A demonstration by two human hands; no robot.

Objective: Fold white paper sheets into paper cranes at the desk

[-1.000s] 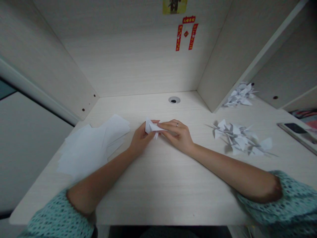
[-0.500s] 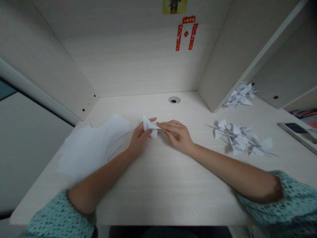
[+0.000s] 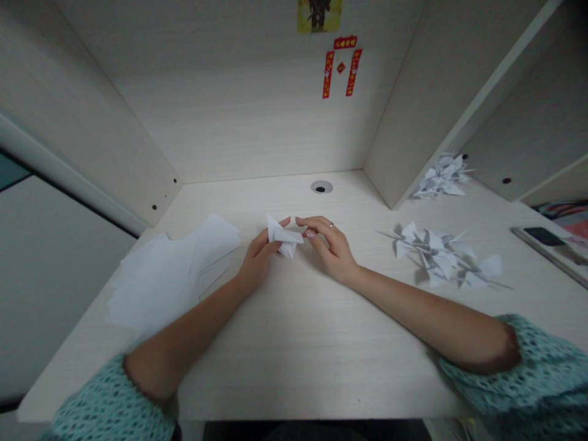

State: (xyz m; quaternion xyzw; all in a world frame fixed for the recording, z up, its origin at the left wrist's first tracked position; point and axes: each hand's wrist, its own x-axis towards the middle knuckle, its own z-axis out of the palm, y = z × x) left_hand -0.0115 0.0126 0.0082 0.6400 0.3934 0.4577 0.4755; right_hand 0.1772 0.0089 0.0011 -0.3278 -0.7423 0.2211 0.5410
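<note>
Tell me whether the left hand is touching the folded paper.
Touching: the head view shows the left hand pinching the folded paper in its fingers.

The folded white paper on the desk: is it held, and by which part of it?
The left hand pinches the folded paper at its left side between thumb and fingers. The right hand is near but seems not to hold it.

Paper sheets (image 3: 160,275) obstruct the left; likely paper cranes (image 3: 441,257) crowd the right.
</note>
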